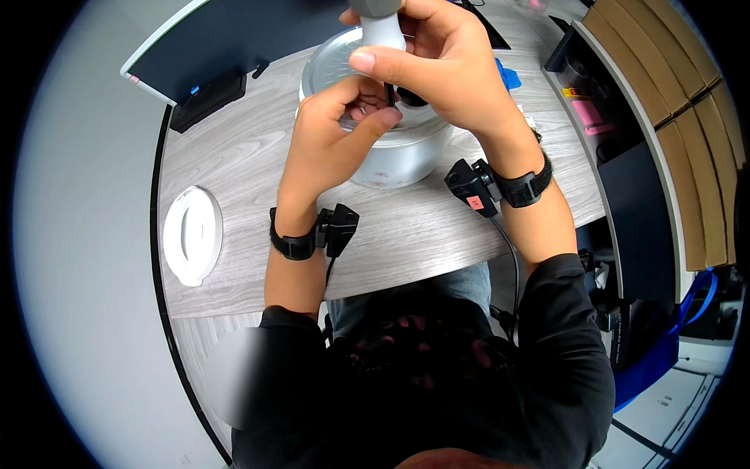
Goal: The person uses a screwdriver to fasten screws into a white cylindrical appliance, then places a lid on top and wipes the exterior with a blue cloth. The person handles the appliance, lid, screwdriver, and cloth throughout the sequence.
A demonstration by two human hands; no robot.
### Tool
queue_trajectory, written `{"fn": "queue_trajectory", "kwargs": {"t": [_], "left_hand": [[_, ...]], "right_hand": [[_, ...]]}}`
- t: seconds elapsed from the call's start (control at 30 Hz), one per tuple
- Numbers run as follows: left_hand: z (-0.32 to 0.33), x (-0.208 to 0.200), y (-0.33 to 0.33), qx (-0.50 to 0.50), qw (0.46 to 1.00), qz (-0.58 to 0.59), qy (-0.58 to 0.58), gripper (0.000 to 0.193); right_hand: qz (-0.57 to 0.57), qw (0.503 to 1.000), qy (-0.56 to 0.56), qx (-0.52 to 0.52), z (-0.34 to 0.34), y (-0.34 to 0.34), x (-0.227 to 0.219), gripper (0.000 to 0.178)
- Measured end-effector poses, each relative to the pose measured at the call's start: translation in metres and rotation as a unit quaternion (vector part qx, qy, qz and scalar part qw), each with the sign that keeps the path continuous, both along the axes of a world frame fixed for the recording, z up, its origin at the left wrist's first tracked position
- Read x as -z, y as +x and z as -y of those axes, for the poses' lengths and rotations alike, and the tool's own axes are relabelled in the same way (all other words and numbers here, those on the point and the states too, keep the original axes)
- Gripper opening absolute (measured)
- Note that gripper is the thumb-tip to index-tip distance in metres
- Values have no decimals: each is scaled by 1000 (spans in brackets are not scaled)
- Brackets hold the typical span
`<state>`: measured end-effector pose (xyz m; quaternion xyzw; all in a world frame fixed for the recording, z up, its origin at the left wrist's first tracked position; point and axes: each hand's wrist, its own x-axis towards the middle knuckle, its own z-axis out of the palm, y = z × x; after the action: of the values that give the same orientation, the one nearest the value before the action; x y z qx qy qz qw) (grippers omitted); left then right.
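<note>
In my right hand (445, 70) is a white handheld device with a grey top (381, 30), gripped between thumb and fingers. Its upper end runs out of the picture. My left hand (332, 129) is closed just below, thumb and fingers pinching a thin dark rod (390, 95) beneath the device. Whether the rod joins the device cannot be made out. Behind and under both hands stands a round white pot-like appliance (398, 166) with a grey metal disc (328, 66) on top. The hands cover much of its upper face. A black round part shows beside the rod.
A white oval plastic ring (193, 234) lies at the table's left. Behind it stand a monitor (258, 39) and a black box (208, 102). Blue material (509, 76) lies right of the pot. Shelving with cardboard boxes (687, 156) borders the right side. Cables hang from both wrist-worn devices.
</note>
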<state>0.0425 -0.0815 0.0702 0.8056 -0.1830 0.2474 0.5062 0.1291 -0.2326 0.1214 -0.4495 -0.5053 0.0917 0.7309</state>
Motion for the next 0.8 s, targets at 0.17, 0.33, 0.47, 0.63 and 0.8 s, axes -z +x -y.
{"fn": "queue_trajectory", "kwargs": {"t": [0.17,0.33,0.47,0.63,0.8], "left_hand": [[4,3,0,-9,999,-17,-28,8],[7,-4,-4,9,999,-22,-23,11],[4,-6,-4,20,999,-26,-4,15],[2,-3,-4,30,999,-34,-1,18],[-1,0,-4,33,999,-28,3,17]], "right_hand": [[16,996,-69,49,4,2,-2,29],[-18,999,4,29,5,11,6,23],[-6,997,-36,63,9,8,-1,20],[-6,996,-59,63,14,4,-7,20],[-4,996,-48,72,15,0,-12,22]]}}
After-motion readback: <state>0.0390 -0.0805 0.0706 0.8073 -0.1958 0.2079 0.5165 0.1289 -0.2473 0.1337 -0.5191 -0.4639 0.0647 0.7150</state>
